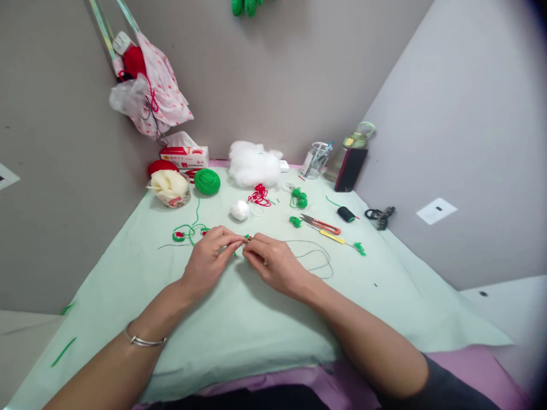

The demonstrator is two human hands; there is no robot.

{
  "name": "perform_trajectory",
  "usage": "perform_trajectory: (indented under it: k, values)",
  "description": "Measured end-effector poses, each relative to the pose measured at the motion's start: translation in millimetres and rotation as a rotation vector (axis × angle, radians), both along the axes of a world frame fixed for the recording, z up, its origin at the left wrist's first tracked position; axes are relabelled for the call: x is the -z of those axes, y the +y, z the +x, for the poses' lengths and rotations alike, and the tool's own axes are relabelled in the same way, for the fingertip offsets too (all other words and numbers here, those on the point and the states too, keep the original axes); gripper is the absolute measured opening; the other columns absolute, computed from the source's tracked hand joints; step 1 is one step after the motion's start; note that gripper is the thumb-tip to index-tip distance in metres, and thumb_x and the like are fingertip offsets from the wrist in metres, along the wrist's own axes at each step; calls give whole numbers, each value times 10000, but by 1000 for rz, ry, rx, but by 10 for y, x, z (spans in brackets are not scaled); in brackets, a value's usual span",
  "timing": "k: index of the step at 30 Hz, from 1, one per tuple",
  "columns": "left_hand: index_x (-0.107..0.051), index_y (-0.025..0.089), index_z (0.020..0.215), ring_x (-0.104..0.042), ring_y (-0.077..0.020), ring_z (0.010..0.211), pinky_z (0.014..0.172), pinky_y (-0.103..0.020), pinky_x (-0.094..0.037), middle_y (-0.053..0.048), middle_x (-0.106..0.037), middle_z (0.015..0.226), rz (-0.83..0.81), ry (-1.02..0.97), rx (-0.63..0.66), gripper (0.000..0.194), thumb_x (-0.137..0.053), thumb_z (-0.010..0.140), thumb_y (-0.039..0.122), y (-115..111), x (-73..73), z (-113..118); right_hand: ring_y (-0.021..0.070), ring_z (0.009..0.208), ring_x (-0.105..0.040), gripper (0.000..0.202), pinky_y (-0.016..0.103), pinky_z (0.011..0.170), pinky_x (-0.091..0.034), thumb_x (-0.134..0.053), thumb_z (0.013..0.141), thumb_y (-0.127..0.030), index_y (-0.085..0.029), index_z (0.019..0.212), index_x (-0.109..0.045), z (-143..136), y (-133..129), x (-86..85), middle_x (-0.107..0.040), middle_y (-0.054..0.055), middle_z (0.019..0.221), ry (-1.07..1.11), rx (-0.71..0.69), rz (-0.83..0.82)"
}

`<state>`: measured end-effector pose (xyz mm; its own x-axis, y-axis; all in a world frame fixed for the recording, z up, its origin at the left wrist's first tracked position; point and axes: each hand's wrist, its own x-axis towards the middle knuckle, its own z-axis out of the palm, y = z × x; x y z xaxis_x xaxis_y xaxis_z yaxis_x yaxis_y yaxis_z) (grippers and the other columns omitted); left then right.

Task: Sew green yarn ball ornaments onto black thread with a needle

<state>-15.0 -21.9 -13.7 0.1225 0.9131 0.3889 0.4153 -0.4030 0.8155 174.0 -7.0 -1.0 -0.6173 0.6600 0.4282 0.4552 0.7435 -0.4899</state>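
My left hand (213, 253) and my right hand (271, 259) meet over the middle of the cloth, fingertips pinched on a small green crocheted piece (247, 238) that the fingers mostly cover. A thin dark thread (320, 250) loops on the cloth to the right of my right hand. Just left of my left hand, a round red and green crocheted piece (178, 235) lies among green yarn strands. Orange-handled snips (327, 225) and a yellow-handled hook (332, 236) rest beyond my right hand.
Behind are a green yarn ball (207, 181), a white yarn ball (240, 210), white stuffing (256, 165), red yarn (260, 195) and a tissue box (186, 156). A phone (351, 169) leans on a bottle at the back right, near a black thread spool (346, 214).
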Motion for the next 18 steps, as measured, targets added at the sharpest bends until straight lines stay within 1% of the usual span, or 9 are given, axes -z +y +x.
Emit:
perform_trajectory:
  k: [2, 4, 7, 10, 12, 16, 18]
  values:
    - [-770, 235, 939, -592, -200, 862, 815, -343, -425, -37, -671, 869, 86, 130, 33, 184, -589, 941, 265, 17, 31, -22, 108, 649, -504, 167, 226, 629, -375, -534, 948, -125, -162, 834, -649, 33, 28, -38, -565, 6, 760, 20, 37, -92]
    - [-768, 246, 922, -575, -198, 830, 792, -344, -416, -30, -661, 849, 115, 219, 49, 163, -606, 936, 267, 30, 46, -39, 99, 640, -509, 154, 221, 621, -371, -560, 936, -126, -161, 837, -673, 58, 52, -65, -576, 2, 761, 37, 68, -168]
    - [-765, 265, 860, -564, -207, 843, 840, -368, -404, -21, -651, 837, 99, 250, 7, 110, -663, 897, 282, 29, 29, -44, 90, 624, -505, 153, 222, 616, -367, -583, 920, -125, -159, 814, -687, 67, 66, -88, -599, 0, 764, 66, 88, -244]
    - [-747, 258, 782, -580, -222, 902, 898, -390, -408, -19, -632, 850, -10, 134, -58, 91, -699, 848, 299, 12, -12, -29, 87, 623, -507, 161, 224, 619, -367, -587, 906, -107, -155, 787, -684, 53, 62, -108, -612, -1, 756, 102, 91, -278]
    - [-723, 247, 729, -598, -225, 925, 927, -397, -417, -19, -633, 866, -85, 33, -66, 101, -715, 809, 308, 4, -33, -13, 87, 625, -509, 162, 224, 621, -368, -586, 901, -103, -154, 782, -683, 42, 55, -121, -614, -3, 753, 115, 91, -293]
    - [-677, 230, 686, -638, -251, 1029, 975, -409, -434, -42, -710, 963, -258, -161, -20, 142, -743, 751, 338, -1, -63, 18, 85, 623, -507, 158, 227, 625, -371, -586, 895, -101, -153, 778, -678, 31, 45, -128, -623, -5, 760, 129, 86, -326]
    - [-666, 228, 686, -643, -271, 1092, 995, -416, -438, -54, -739, 967, -342, -227, 12, 159, -746, 745, 352, -3, -85, 27, 85, 621, -503, 153, 228, 629, -372, -591, 897, -109, -152, 779, -677, 29, 39, -125, -623, -5, 758, 134, 90, -332]
